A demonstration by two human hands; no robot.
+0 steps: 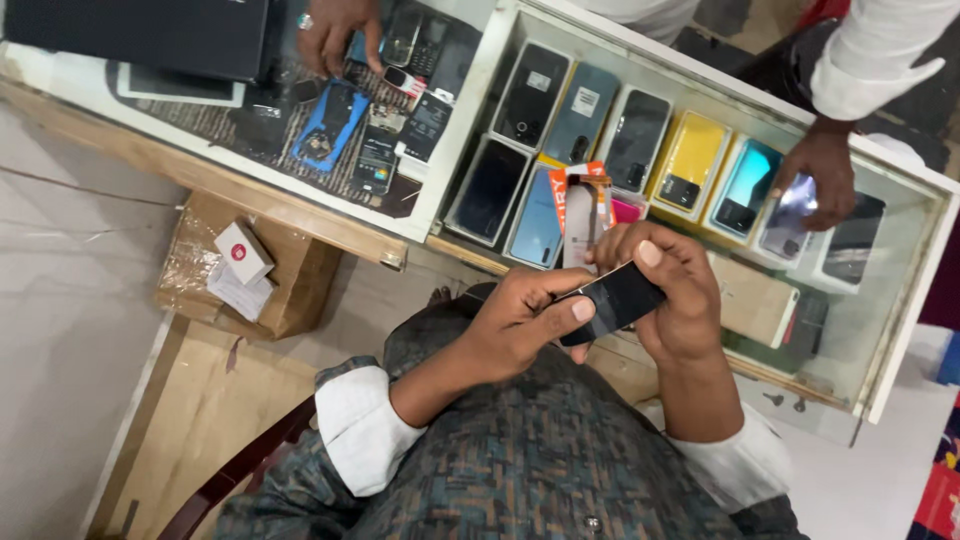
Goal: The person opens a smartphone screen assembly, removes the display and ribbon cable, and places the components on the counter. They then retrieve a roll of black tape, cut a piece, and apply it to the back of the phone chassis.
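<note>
Both hands are gripping a dark phone just below the glass desk: left hand pinching its edge, right hand wrapping the far end, possibly also holding a small packet. A loosening pinch is risking a drop

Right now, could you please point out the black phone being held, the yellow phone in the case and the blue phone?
black phone (622, 298), head view, glossy face.
yellow phone (692, 158), head view, back panel.
blue phone (330, 122), head view, middle.

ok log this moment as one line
left hand: holds dark phone | right hand: grips same phone, fingers curled over it | glass display counter: phones inside | other person's hands: resting on the glass
</note>
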